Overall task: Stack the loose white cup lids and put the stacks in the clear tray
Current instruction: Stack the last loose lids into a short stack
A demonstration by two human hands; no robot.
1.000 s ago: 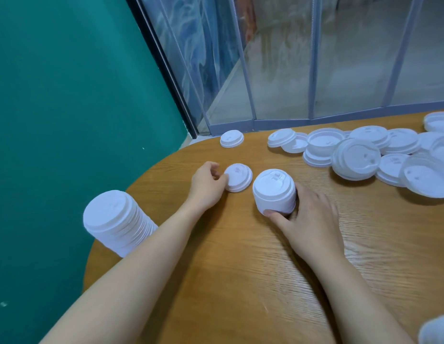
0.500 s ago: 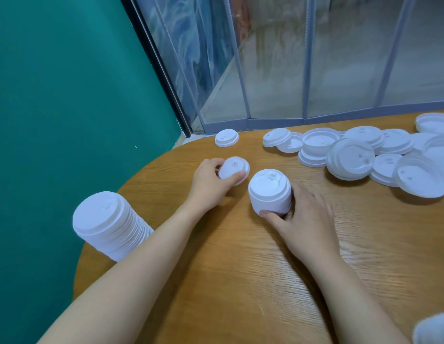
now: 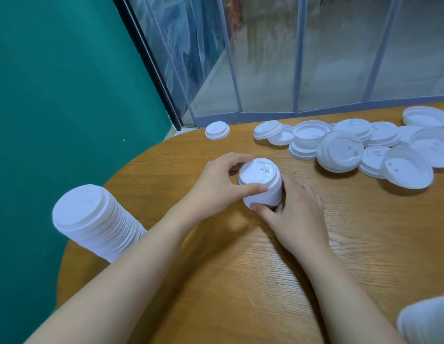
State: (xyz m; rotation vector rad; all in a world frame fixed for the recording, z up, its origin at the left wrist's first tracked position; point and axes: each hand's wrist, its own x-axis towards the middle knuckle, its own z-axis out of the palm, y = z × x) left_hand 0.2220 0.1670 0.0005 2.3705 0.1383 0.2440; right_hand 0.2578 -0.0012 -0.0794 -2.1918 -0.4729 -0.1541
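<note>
A short stack of small white lids [image 3: 264,194] stands on the wooden table [image 3: 240,281] at mid-frame. My left hand [image 3: 216,187] pinches the top lid [image 3: 258,173] between thumb and fingers, right on the stack. My right hand [image 3: 295,214] grips the stack's base from the near right side. A single small lid [image 3: 217,130] lies at the table's far edge. Several loose lids of larger size [image 3: 340,150] are heaped at the far right. No clear tray is in view.
A tall stack of large lids [image 3: 96,222] leans at the table's left edge, beside my left forearm. Another white stack [image 3: 427,321] shows partly at the bottom right corner. A teal wall stands to the left, glass panels behind the table.
My left hand picked the single small lid off the table, carried it right and set it on top of the small stack. My right hand stayed on the stack.
</note>
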